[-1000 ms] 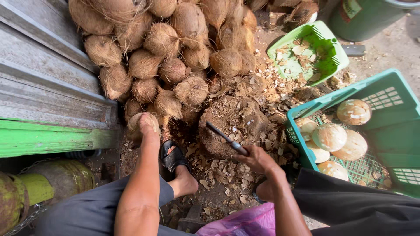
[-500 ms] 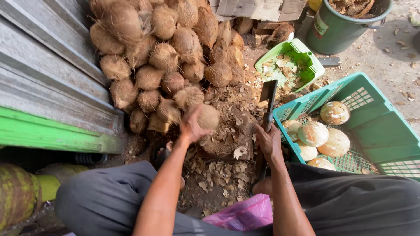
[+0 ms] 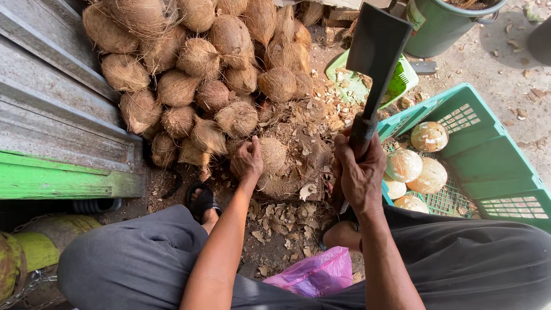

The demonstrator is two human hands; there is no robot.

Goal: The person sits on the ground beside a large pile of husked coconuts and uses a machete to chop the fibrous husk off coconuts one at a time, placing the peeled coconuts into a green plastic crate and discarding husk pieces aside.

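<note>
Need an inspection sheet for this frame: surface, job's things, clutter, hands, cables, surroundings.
Surface: dirt ground strewn with husk chips.
Job's things: brown husked coconut on a wooden chopping stump; dark broad-bladed cleaver raised upright.
Clutter: heap of fibrous brown coconuts; pink plastic bag.
Hands: left hand steadies the coconut; right hand grips the cleaver handle.
Cables: nothing seen.
Surroundings: green plastic crate holding pale peeled coconuts; small green basket; green bucket; corrugated metal sheet.

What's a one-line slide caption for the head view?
Seated person's left hand steadies a husked coconut on a chopping stump while the right hand raises a cleaver beside a green crate.
</note>
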